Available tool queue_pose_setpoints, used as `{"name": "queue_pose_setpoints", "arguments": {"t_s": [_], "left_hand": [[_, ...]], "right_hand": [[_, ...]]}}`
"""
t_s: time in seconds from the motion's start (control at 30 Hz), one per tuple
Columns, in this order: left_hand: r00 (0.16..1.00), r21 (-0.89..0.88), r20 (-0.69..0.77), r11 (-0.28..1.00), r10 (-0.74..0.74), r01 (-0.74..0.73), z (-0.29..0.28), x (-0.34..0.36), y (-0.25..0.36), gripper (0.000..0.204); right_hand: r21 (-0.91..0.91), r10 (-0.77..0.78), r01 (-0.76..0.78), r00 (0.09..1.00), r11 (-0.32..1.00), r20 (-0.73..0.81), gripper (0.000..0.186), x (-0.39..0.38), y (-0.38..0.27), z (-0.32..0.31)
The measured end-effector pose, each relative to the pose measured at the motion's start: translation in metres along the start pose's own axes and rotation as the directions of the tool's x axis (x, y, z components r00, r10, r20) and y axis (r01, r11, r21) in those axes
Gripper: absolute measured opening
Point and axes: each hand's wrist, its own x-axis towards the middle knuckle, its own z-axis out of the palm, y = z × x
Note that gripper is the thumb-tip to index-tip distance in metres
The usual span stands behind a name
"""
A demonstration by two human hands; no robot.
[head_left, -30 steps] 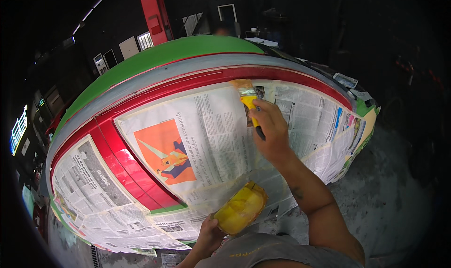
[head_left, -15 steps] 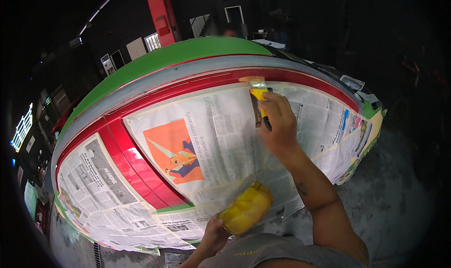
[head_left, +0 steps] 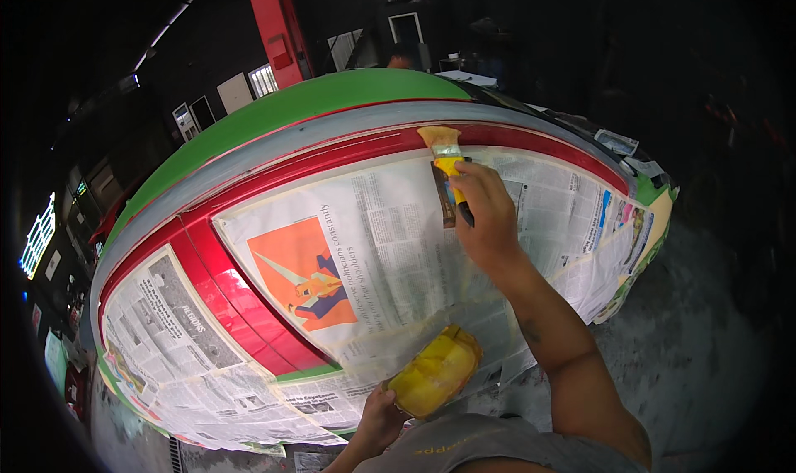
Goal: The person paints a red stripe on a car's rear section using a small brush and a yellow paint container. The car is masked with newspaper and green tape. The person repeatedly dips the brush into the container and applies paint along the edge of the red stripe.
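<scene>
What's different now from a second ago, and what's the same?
The right hand has shifted the paintbrush slightly upward: its bristles were at the lower edge of the red strip and now lie farther over it. Nothing was picked up or let go. The left hand still holds the yellow container, and the newspaper covering stays in place.

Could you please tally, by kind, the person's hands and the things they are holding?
Bare hands, left hand and right hand: 2
Flat, tan-bristled, yellow-and-black-handled paintbrush: 1
Yellow, rounded rectangular container: 1
Total: 4
</scene>
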Motion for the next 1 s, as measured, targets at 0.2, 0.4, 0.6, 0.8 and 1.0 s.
{"name": "queue_pose_setpoints", "arguments": {"t_s": [0.2, 0.4, 0.6, 0.8, 1.0], "left_hand": [[1.000, -0.008, 0.000, 1.000, -0.011, 0.011, 0.004, 0.000, 0.002, 0.097], [0.999, -0.015, 0.033, 1.000, -0.010, 0.011, 0.010, 0.006, 0.001, 0.098], [0.997, 0.007, 0.008, 0.997, -0.072, 0.072, 0.014, 0.005, -0.001, 0.097], [0.997, -0.008, 0.026, 0.997, -0.077, 0.078, 0.016, 0.011, -0.006, 0.094], [0.998, 0.009, 0.006, 0.998, -0.058, 0.058, 0.024, 0.016, -0.007, 0.094]], "right_hand": [[0.046, 0.049, -0.048, 0.998, 0.998, -0.031, 0.032, 0.007, 0.007, -0.008], [0.079, 0.142, -0.144, 0.990, 0.986, 0.023, 0.028, 0.022, 0.018, -0.026], [0.088, 0.132, -0.136, 0.990, 0.987, 0.054, 0.024, 0.032, 0.023, -0.038], [0.161, 0.187, -0.191, 0.982, 0.968, 0.042, 0.041, 0.010, 0.029, -0.036], [0.089, -0.014, 0.010, 0.999, 0.996, 0.043, 0.041, -0.014, 0.019, -0.023]]}}
